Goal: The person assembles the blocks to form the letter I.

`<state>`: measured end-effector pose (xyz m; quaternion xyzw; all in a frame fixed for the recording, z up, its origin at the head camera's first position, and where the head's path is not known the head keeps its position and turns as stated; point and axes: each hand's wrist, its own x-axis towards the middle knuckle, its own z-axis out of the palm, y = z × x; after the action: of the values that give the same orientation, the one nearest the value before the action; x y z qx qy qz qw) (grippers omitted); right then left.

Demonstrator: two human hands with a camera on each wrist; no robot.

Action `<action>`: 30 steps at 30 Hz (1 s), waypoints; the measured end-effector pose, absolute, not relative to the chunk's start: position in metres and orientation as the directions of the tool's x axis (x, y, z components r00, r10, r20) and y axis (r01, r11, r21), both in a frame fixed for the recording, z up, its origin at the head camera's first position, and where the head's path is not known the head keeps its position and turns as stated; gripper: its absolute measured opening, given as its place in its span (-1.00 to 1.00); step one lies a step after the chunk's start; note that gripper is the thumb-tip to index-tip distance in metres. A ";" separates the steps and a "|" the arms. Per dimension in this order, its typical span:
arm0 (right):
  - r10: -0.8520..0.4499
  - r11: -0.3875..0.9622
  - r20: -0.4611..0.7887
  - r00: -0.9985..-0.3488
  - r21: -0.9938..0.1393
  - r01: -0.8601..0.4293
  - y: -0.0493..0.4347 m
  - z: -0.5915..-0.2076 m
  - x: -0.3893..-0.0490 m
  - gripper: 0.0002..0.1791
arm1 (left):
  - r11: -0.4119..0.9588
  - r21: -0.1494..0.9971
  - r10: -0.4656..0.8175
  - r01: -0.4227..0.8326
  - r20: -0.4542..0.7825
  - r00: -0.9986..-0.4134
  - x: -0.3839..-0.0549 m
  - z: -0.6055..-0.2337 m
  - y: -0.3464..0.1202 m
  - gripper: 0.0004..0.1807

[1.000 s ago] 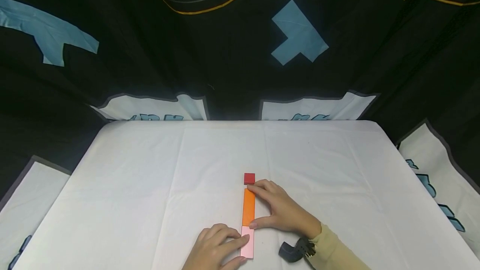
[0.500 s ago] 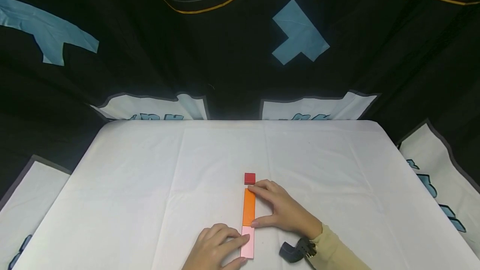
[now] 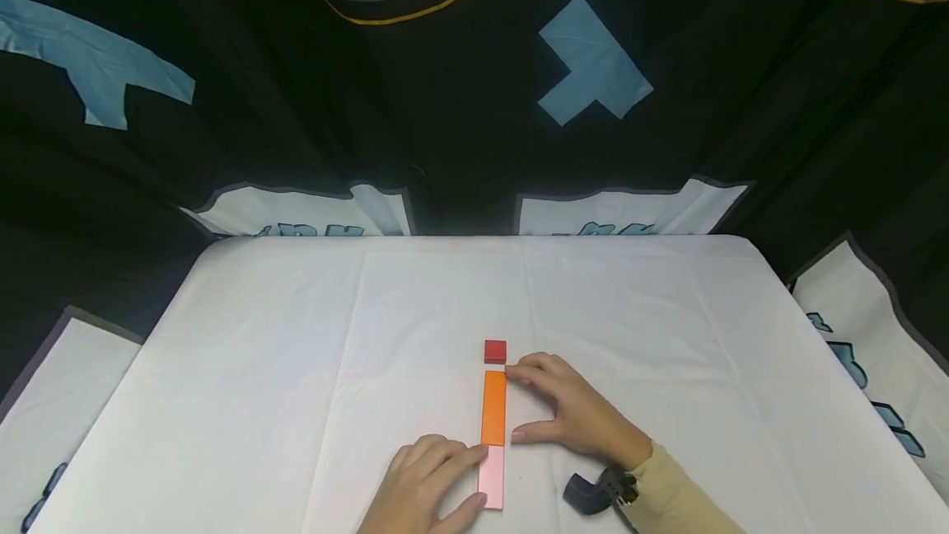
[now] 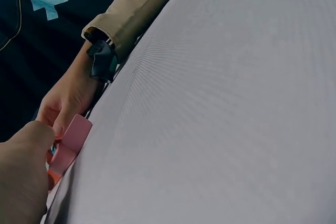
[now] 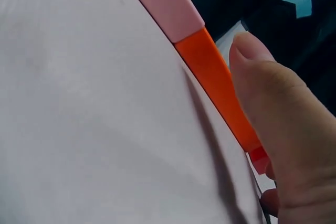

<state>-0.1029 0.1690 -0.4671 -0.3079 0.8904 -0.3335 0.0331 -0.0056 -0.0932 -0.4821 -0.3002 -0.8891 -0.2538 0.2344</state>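
A pink rectangular block (image 3: 493, 480) and a longer orange block (image 3: 493, 409) lie end to end on the white cloth, in line away from the person. Just beyond them sits a small red block (image 3: 495, 350), a narrow gap apart. My left hand (image 3: 424, 480) is at the pink block's left side, index fingertip at its far corner and thumb tip near its close end. To the right of the orange block, my right hand (image 3: 586, 417) is spread, index fingertip by the far corner. The right wrist view shows its thumb (image 5: 257, 61) beside the orange block.
The white cloth (image 3: 237, 369) covers the table up to its far edge. Behind hangs a dark curtain (image 3: 445, 130) with blue and yellow shapes. A black wrist device (image 3: 600, 491) is on the right wrist, below the tan sleeve.
My right hand has come off the orange block, moving a little to the right. The left fingers have drawn back from over the pink block to its left edge. The blocks look unmoved.
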 end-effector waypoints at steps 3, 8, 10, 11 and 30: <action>-0.571 0.590 0.162 -0.805 -0.601 -0.540 0.172 -0.466 -0.103 -0.15 | 0.704 0.314 0.410 0.637 0.552 -0.726 -0.006 -0.480 -0.093 -0.48; -0.572 0.608 0.173 -0.802 -0.566 -0.557 0.176 -0.465 -0.106 -0.14 | 0.724 0.320 0.408 0.612 0.516 -0.753 -0.007 -0.478 -0.091 -0.44; -0.566 0.620 0.175 -0.806 -0.554 -0.556 0.178 -0.465 -0.107 -0.13 | 0.730 0.321 0.409 0.604 0.503 -0.761 -0.008 -0.478 -0.090 -0.42; -0.562 0.624 0.176 -0.808 -0.551 -0.554 0.179 -0.465 -0.108 -0.13 | 0.734 0.318 0.410 0.600 0.498 -0.765 -0.009 -0.478 -0.090 -0.40; -0.492 0.684 0.178 -0.852 -0.527 -0.505 0.188 -0.469 -0.124 -0.19 | 0.809 0.248 0.426 0.533 0.379 -0.821 -0.007 -0.477 -0.084 -0.39</action>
<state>-0.1242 0.1882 -0.4687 -0.2716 0.9174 -0.2905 -0.0113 -0.0070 -0.0840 -0.4767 -0.2556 -0.9383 -0.1741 0.1548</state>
